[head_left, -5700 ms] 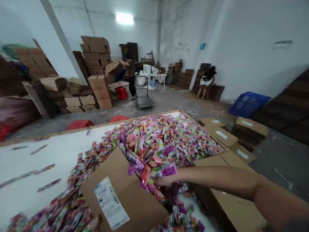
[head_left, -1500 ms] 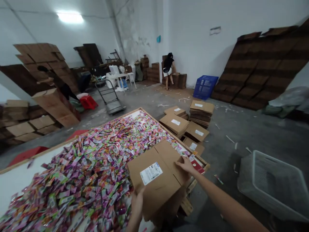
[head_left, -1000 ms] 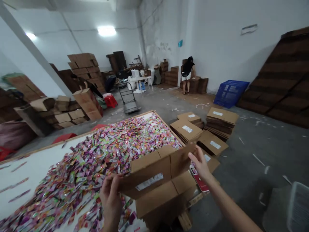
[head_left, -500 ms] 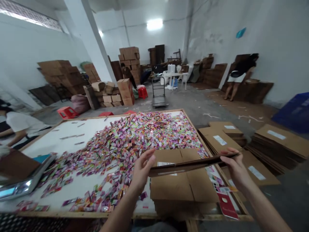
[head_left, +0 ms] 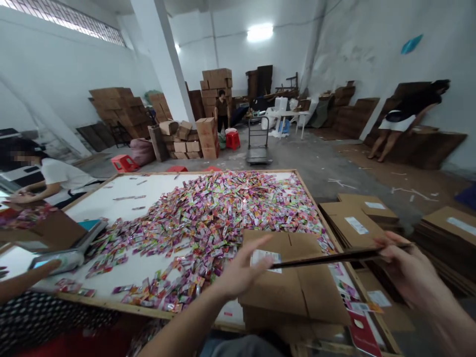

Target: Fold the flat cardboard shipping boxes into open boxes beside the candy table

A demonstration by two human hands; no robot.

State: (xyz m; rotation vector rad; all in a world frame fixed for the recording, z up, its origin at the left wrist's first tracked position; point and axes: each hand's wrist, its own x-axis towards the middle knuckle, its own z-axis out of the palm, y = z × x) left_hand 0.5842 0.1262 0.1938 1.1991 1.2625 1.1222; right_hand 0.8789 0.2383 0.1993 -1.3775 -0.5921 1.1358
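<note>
I am holding a flattened carton (head_left: 336, 257) edge-on over the stack of flat boxes (head_left: 293, 287) at the table's (head_left: 111, 305) near right corner. My right hand (head_left: 403, 267) is pinching its far end, fingers closed on the cardboard. My left hand (head_left: 241, 270) is spread open, fingertips just at the near end, gripping nothing that I can tell. To do this well, I am keeping the carton level and its edges square to the stack, clear of the sachets (head_left: 223, 208) heaped just beside it.
</note>
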